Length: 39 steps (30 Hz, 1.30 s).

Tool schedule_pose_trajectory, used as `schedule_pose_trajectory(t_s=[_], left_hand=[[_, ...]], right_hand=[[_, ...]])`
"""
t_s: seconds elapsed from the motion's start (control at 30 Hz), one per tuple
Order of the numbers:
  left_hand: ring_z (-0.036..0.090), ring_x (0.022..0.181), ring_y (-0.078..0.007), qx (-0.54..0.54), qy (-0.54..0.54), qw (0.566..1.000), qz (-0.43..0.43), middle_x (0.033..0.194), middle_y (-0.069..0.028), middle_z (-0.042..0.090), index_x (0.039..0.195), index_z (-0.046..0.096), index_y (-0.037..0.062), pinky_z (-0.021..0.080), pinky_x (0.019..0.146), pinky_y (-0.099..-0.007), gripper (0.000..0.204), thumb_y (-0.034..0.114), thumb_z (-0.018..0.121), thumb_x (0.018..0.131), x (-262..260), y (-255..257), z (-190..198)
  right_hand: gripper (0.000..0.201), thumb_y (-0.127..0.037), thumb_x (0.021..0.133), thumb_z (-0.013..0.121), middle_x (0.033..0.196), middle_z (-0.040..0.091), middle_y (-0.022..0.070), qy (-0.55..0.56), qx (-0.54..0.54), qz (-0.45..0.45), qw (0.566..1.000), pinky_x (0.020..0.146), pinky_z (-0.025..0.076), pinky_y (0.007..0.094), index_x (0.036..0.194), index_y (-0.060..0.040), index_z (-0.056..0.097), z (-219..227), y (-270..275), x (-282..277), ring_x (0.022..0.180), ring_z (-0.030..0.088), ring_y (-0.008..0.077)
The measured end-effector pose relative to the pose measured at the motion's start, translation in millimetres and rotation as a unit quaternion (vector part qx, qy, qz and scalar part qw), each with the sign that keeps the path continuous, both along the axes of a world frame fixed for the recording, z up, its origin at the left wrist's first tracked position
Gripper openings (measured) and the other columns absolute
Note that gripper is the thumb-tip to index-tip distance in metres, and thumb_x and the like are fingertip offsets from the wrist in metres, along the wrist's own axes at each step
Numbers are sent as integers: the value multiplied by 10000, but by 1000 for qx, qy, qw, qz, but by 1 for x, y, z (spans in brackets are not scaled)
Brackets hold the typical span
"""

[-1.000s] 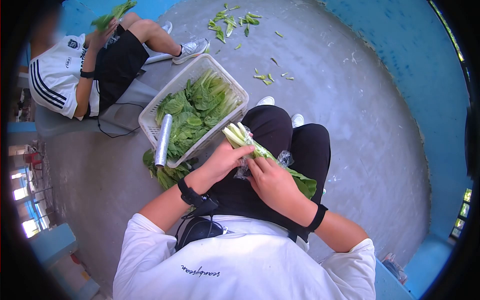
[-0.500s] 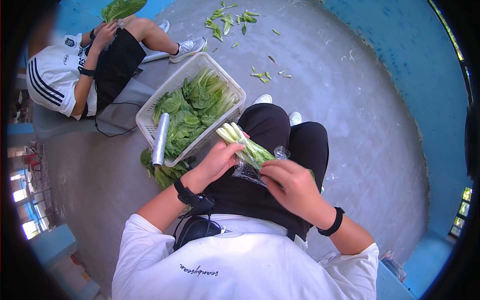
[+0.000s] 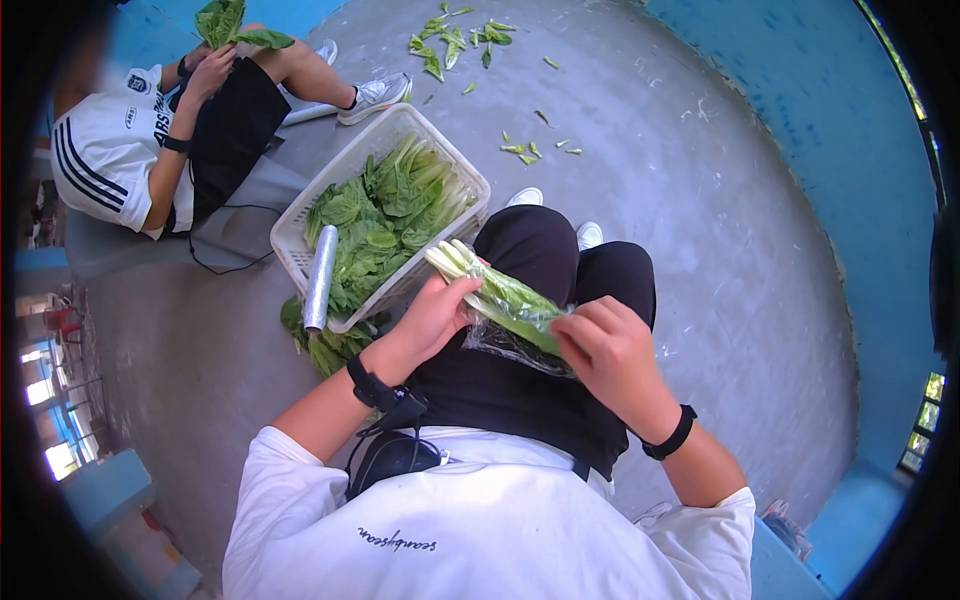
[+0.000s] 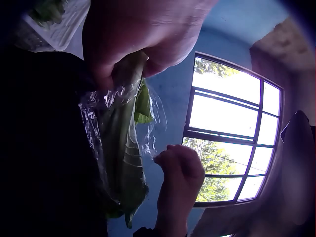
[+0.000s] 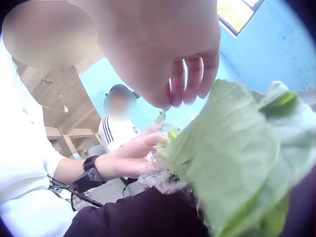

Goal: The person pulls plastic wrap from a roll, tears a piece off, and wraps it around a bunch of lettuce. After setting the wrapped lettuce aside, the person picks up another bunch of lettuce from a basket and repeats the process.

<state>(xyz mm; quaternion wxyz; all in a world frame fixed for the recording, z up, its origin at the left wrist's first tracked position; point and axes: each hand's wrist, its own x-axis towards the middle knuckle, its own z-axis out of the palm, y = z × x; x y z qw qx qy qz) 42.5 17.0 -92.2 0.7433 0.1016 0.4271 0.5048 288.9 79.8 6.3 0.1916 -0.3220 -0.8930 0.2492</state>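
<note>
greens bundle (image 3: 500,295) gripped, shirt (image 3: 480,530) reads "seanbysean".

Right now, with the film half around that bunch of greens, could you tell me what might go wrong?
The right hand pinches only an edge of the thin cling film, so it could slip free or tear. The left hand grips the bunch of greens near the stalks alone, with the leafy end loose over the lap, so leaves might splay out or bruise as the film tightens. The film already looks crumpled and may cling to itself.

White basket (image 3: 300,250) of greens, foil roll (image 3: 321,279)
</note>
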Motion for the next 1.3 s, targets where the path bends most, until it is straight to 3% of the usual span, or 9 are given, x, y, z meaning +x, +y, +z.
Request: schedule_pose_trajectory(t_s=[0.17, 0.3, 0.33, 0.43, 0.47, 0.6, 0.87, 1.0, 1.3], left_hand=[[625, 1157, -219, -5, -3, 1000, 7, 1244, -99, 593, 1318, 501, 57, 558, 960, -422, 293, 99, 520, 1029, -1, 2, -3], [631, 1154, -224, 16, 9, 1000, -11, 1240, -100, 598, 1324, 494, 63, 558, 967, -426, 299, 93, 517, 1028, -2, 1, 1], [631, 1155, -226, 16, 10, 1000, -13, 1239, -102, 599, 1325, 492, 65, 558, 970, -427, 299, 91, 515, 1028, -2, 1, 1], [633, 1147, -211, 20, 2, 1000, -16, 1233, -98, 596, 1311, 501, 65, 567, 950, -405, 286, 87, 512, 1026, 0, 1, 4], [634, 1142, -203, 23, -1, 1000, -16, 1231, -96, 594, 1304, 506, 65, 572, 939, -394, 280, 87, 511, 1025, -1, 3, 5], [635, 1175, -255, 20, -33, 999, 3, 1240, -141, 625, 1310, 492, 50, 526, 1030, -444, 296, 80, 507, 1015, -4, -1, -5], [632, 1202, -295, 14, -115, 993, 35, 1216, -153, 643, 1319, 493, 33, 507, 1060, -462, 326, 96, 526, 1001, -3, -2, -18], [622, 1224, -302, 34, -24, 999, 12, 1195, -139, 639, 1357, 481, 38, 497, 1066, -469, 351, 144, 512, 1023, 4, -1, 6], [624, 1214, -283, 14, -104, 994, 35, 1177, -136, 645, 1361, 485, 38, 479, 1076, -461, 356, 158, 476, 1026, 3, 1, -2]], right_hand=[[125, -75, 795, 762, 809, 648, 48, -14, -109, 80, 991, 689, 532, 383, 903, -99, 704, -13, -19, 2, 773, 643, 251], [176, -92, 784, 773, 902, 652, 34, 18, -19, 2, 1000, 717, 537, 382, 943, -103, 701, 2, -3, -12, 896, 648, 253], [206, -106, 784, 775, 923, 652, 25, 12, 10, -12, 1000, 790, 530, 369, 972, -100, 692, 3, 2, -18, 956, 633, 253], [219, -111, 791, 767, 926, 650, 23, -40, 72, 26, 996, 846, 510, 348, 993, -104, 683, -7, 12, -21, 995, 626, 245], [206, -116, 794, 754, 890, 630, 24, -46, 95, 60, 993, 826, 501, 334, 979, -100, 663, -18, 13, -18, 922, 630, 221], [152, -119, 800, 722, 816, 564, 18, -56, 66, 97, 992, 762, 496, 341, 917, -100, 626, -23, -2, -21, 756, 593, 196], [257, -147, 828, 696, 923, 575, 19, -95, 50, 134, 985, 746, 475, 340, 1081, -110, 672, -38, -10, -26, 861, 589, 194], [275, -166, 852, 684, 958, 569, 21, -115, 44, 144, 982, 771, 470, 344, 1123, -124, 690, -41, -10, -24, 915, 575, 198], [290, -262, 827, 758, 986, 568, 38, -123, 38, 139, 982, 828, 463, 377, 1061, -120, 663, -36, -13, -16, 967, 570, 227]])
